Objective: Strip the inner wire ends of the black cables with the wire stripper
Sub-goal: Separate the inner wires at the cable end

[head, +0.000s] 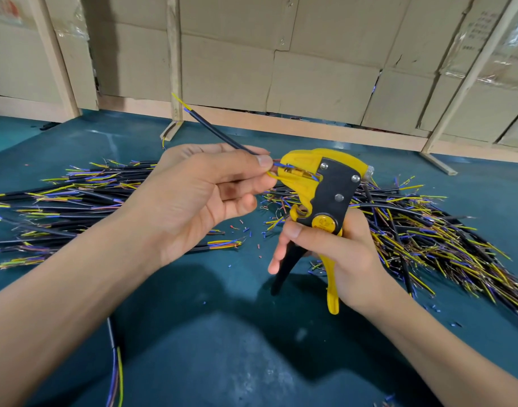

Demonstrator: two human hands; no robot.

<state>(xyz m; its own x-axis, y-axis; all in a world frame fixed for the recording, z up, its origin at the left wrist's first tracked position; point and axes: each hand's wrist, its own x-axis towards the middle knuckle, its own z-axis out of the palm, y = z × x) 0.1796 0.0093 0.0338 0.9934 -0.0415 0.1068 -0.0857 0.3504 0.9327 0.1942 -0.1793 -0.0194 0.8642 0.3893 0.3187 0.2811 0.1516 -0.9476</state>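
Yellow stripper (pixel 325 186) held upright in right hand (pixel 337 254), fingers curled round handles; left hand (pixel 199 195) fingers pinch black cable (pixel 219 133) above worktop (pixel 222 333), inner wires in stripper mouth; judgement: seat wires squarely, then squeeze steadily.

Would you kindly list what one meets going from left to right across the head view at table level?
Left pile of black cables → left hand pinching a black cable → yellow and black wire stripper gripped by the right hand → right pile of black cables.
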